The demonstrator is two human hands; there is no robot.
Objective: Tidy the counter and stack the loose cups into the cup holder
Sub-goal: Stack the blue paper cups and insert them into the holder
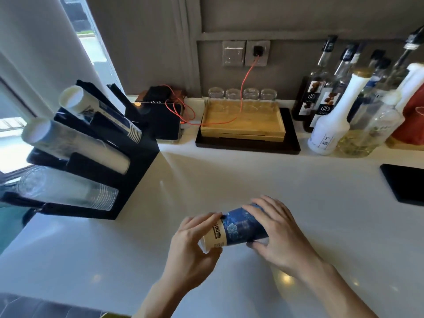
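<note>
Your hands grip a blue cup (238,228) above the white worktop (321,203), near its front edge. The cup lies on its side, long axis running left to right and tilted slightly up toward the right. Your left hand (195,246) closes around the tan-banded end at the left; your right hand (277,230) wraps the blue floral end at the right. The tan band carries dark printed characters, too blurred to read.

To the left, the black holder (135,161) keeps three slanted stacks: blue-striped cups (103,111) on top, white cups (75,145) in the middle, clear cups (68,191) at the bottom, all with their closed ends pointing up and left.

At the back right stand bottles (321,97); two dark labels read "183". A white bottle (332,120) in front bears small characters you cannot make out. A wooden tray (243,127) sits on a black mat, with an orange cable (245,81) running to the wall socket.
</note>
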